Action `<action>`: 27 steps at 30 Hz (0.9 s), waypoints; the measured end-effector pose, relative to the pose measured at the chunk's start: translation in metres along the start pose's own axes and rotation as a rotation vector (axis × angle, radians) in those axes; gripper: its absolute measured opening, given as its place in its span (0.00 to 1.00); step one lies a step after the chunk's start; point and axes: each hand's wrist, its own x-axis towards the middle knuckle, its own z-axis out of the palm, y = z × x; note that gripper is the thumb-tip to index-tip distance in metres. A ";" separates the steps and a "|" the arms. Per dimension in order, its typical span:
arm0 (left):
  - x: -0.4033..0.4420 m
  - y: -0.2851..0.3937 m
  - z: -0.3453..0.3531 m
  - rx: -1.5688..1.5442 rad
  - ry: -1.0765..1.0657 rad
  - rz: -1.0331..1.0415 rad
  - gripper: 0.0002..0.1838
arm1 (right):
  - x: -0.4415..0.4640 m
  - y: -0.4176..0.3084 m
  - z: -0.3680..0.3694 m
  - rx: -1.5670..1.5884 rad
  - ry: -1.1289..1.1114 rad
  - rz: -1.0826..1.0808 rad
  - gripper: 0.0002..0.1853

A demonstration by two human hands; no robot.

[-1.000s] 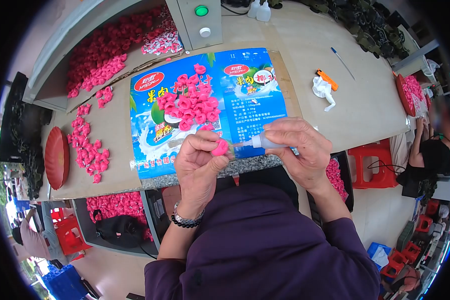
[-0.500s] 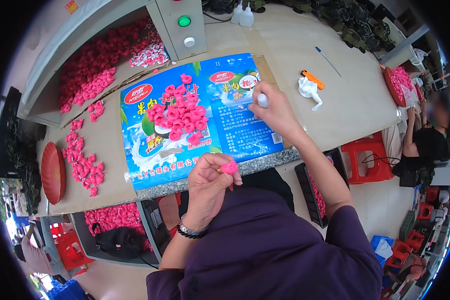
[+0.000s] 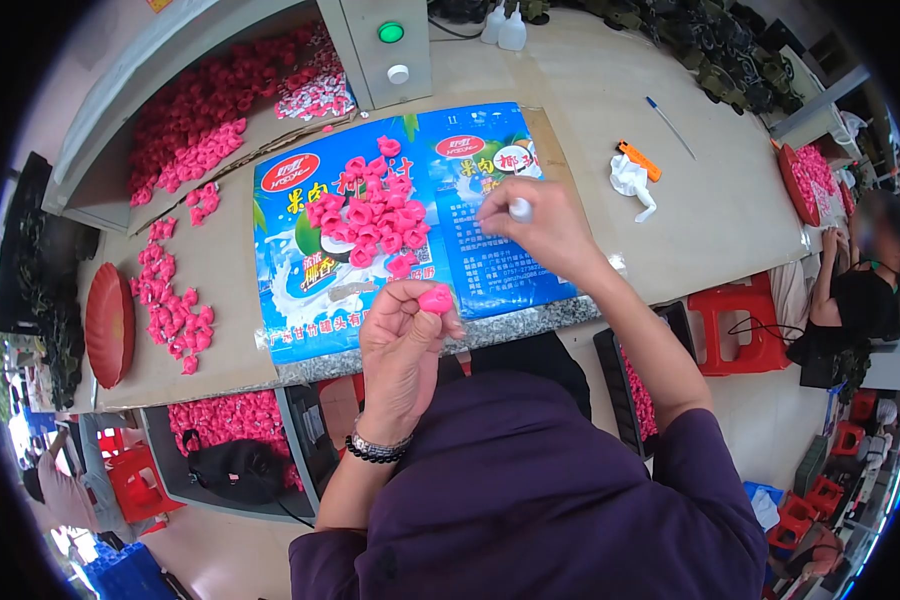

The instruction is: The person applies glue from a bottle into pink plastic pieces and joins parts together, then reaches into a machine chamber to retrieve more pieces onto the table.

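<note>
The left hand point(image 3: 400, 348) pinches a pink piece point(image 3: 435, 299) and the right hand point(image 3: 545, 215) curls around a white bottle point(image 3: 520, 210) above a blue printed sheet point(image 3: 445, 130).

From my remote seat I see that piece held up at the sheet's near edge; the right hand hides most of the bottle. More pink pieces point(image 3: 372, 213) lie heaped on the sheet, a red dish point(image 3: 108, 325) sits leftward on the surface point(image 3: 580, 80), and white tissue point(image 3: 628, 178) touches an orange tool point(image 3: 644, 162) to the right.
</note>
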 end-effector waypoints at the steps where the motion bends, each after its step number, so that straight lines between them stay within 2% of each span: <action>1: 0.001 0.000 0.000 0.000 0.007 0.000 0.12 | -0.009 -0.014 0.002 0.003 -0.007 0.002 0.08; 3: 0.004 0.000 -0.001 0.050 0.033 0.043 0.12 | -0.025 -0.038 0.008 0.293 -0.021 0.005 0.06; 7: 0.005 -0.001 -0.002 0.089 0.019 0.088 0.13 | -0.038 -0.046 0.018 0.313 -0.041 -0.045 0.06; 9: 0.005 -0.001 -0.004 0.141 0.004 0.112 0.12 | -0.040 -0.045 0.022 0.237 -0.008 -0.165 0.07; 16: 0.005 0.000 -0.003 0.202 -0.030 0.156 0.12 | -0.039 -0.040 0.027 0.260 -0.009 -0.214 0.06; 18: 0.006 0.003 -0.005 0.263 -0.076 0.129 0.11 | -0.039 -0.041 0.025 0.476 -0.089 0.067 0.07; 19: 0.007 0.005 -0.005 0.263 -0.076 0.128 0.11 | -0.039 -0.040 0.026 0.475 -0.089 0.068 0.07; 21: 0.008 0.008 -0.007 0.313 -0.095 0.072 0.10 | -0.039 -0.038 0.028 0.834 -0.133 0.261 0.10; 27: 0.010 0.006 -0.011 0.324 -0.125 0.064 0.10 | -0.041 -0.032 0.029 0.949 -0.138 0.330 0.13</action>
